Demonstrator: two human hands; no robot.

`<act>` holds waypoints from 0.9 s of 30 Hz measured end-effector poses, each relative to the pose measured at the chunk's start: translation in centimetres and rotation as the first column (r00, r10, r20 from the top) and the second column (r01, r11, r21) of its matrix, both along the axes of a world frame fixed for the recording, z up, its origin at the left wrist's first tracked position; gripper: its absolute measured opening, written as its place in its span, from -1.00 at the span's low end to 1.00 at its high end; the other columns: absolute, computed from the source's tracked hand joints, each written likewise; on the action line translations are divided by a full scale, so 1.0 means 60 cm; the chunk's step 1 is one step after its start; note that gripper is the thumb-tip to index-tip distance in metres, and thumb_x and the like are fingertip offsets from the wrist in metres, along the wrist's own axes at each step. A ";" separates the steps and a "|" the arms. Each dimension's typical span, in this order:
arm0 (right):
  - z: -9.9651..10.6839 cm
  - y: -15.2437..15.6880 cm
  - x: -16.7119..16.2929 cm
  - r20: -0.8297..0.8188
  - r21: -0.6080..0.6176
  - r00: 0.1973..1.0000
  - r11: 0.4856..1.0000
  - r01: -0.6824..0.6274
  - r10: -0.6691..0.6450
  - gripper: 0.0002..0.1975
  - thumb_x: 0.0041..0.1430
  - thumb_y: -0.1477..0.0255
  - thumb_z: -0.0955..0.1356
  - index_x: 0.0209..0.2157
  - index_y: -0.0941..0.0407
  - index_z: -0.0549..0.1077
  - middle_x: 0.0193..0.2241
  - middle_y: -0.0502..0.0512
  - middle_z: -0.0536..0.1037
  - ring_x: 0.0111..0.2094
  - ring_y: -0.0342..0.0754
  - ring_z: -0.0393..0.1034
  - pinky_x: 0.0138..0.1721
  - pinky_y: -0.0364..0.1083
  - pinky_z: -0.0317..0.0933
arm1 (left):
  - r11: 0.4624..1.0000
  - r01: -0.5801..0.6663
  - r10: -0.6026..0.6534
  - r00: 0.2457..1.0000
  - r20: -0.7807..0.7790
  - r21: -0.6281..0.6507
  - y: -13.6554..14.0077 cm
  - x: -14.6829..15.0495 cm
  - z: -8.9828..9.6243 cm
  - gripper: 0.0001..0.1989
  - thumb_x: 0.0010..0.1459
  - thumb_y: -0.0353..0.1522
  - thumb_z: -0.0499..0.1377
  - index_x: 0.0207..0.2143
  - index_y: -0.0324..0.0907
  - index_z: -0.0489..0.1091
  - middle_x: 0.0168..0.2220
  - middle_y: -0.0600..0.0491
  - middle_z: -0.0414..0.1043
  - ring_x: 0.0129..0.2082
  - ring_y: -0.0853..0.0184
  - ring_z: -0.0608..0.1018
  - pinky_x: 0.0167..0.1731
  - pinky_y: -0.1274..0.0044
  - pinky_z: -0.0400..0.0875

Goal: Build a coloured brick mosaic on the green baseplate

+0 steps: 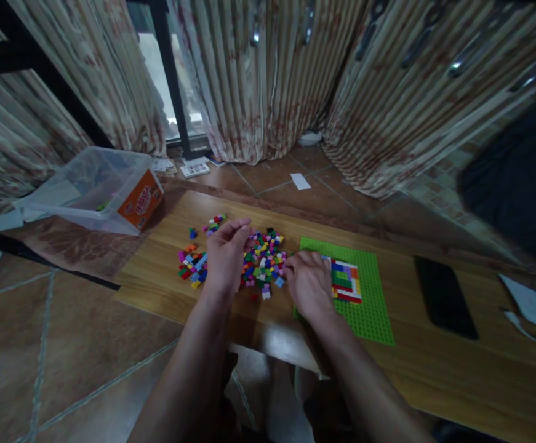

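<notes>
A loose pile of small multicoloured building bricks [263, 261] lies on the wooden table. Over its left part is my left hand [225, 255], thumb and fingers closed together; whatever they hold, if anything, is too small to make out. My right hand [310, 283] is between the pile and the green baseplate [369, 314], covering the plate's left part. Its fingers curl down at the pile's right edge, and their tips are partly hidden. On the baseplate sits a low built block of coloured bricks [347, 280], with white, red, blue, green and orange showing.
A black phone [445, 296] lies on the table [410, 363] to the right, with white paper [533, 304] and a cable beyond it. At the far left stands a clear plastic bin [96, 191] with an orange label. Striped curtains [268, 80] hang behind.
</notes>
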State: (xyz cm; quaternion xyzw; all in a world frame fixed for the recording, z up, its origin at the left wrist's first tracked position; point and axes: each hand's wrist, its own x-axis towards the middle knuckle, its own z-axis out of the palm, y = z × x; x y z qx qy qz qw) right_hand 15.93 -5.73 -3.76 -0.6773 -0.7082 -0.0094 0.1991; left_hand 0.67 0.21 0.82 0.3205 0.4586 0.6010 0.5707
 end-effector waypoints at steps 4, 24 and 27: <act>0.020 -0.008 0.029 -0.148 0.023 0.989 0.999 -0.026 0.029 -0.88 0.24 0.45 0.34 -0.36 0.07 0.51 -0.30 0.12 0.55 -0.20 0.09 0.32 -0.14 0.04 0.15 | 1.000 -0.007 0.007 1.000 -0.007 0.003 0.001 0.000 0.000 -0.76 -0.12 -0.33 0.35 -0.35 -0.24 0.49 -0.51 0.14 0.47 -0.59 0.54 0.43 -0.51 0.67 0.30; 0.023 -0.021 0.146 -0.238 0.066 0.970 0.998 -0.023 0.038 -0.85 0.22 0.36 0.33 -0.37 0.06 0.52 -0.25 0.14 0.55 -0.18 0.08 0.39 -0.08 0.08 0.24 | 1.000 0.026 -0.026 0.999 -0.023 -0.001 -0.002 0.016 -0.004 -0.78 -0.15 -0.37 0.34 -0.37 -0.25 0.52 -0.49 0.09 0.52 -0.58 0.52 0.44 -0.53 0.67 0.30; 0.016 -0.019 0.149 -0.220 0.051 0.974 0.998 -0.035 0.046 -0.87 0.22 0.39 0.34 -0.37 0.07 0.52 -0.24 0.13 0.55 -0.17 0.08 0.38 -0.08 0.08 0.23 | 0.999 0.036 -0.036 0.999 -0.024 -0.001 -0.002 0.016 -0.003 -0.79 -0.16 -0.39 0.34 -0.38 -0.24 0.52 -0.50 0.10 0.51 -0.59 0.53 0.42 -0.54 0.67 0.28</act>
